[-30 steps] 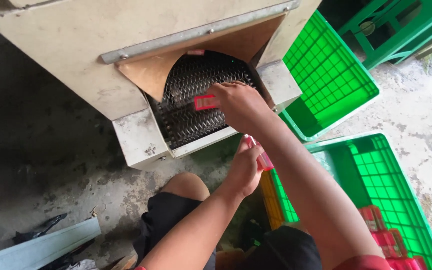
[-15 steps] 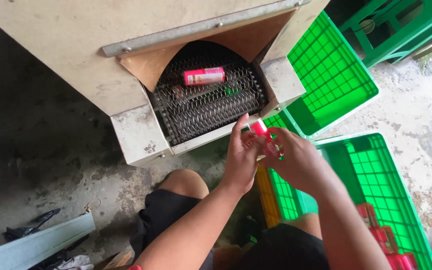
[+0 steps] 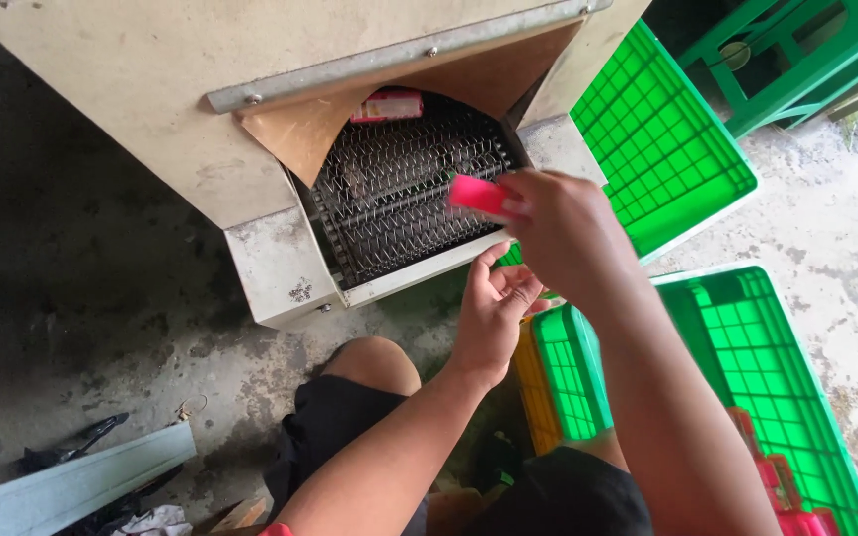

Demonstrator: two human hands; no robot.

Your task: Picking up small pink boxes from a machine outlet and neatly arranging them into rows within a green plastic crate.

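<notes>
My right hand [image 3: 563,233] grips a small pink packet [image 3: 479,195] and holds it over the wire-mesh conveyor belt [image 3: 399,194] at the mouth of a beige machine [image 3: 201,89]. Just below it, my left hand [image 3: 494,313] is raised with its fingers apart and nothing in it. Another pink-red packet [image 3: 386,104] lies farther up the belt, partly under the machine's metal hood.
An upright green plastic crate [image 3: 657,129] leans beside the machine on the right. A second green crate [image 3: 747,367] by my knee has pink packets [image 3: 782,486] at its near end. A grey metal strip [image 3: 62,486] lies on the concrete floor at lower left.
My right hand took a pink packet from my left hand and lifted it toward the belt. The packet laid earlier has travelled up the belt under the hood.
</notes>
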